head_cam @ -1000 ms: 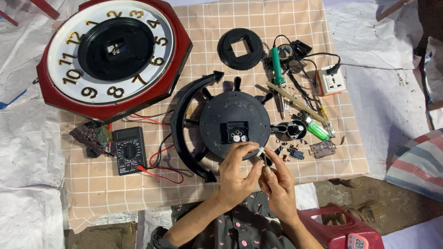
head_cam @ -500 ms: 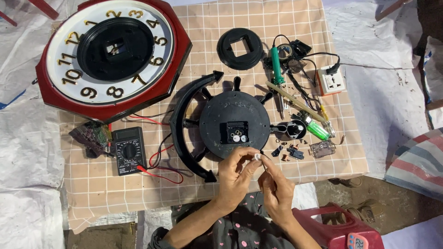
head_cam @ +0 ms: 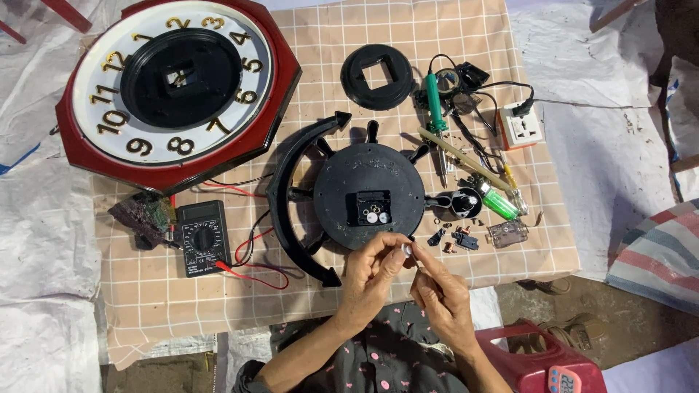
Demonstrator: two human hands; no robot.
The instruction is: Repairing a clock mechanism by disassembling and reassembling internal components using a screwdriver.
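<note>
1. Two hands meet just below the round black clock back [head_cam: 368, 191]: the left hand [head_cam: 373, 273] pinches a tiny white gear [head_cam: 406, 251] at its fingertips, and the right hand [head_cam: 440, 285] touches it with a fingertip, other fingers loosely curled.
2. Probably best to keep that gear low over the checked cloth [head_cam: 218, 291], so a drop doesn't bounce away.
3. Light grip, it looks like thin plastic.
4. Around it: glossy red octagonal clock case [head_cam: 171, 171] with gold numerals, matte black multimeter [head_cam: 203, 238], green-handled soldering iron [head_cam: 435, 113].
</note>
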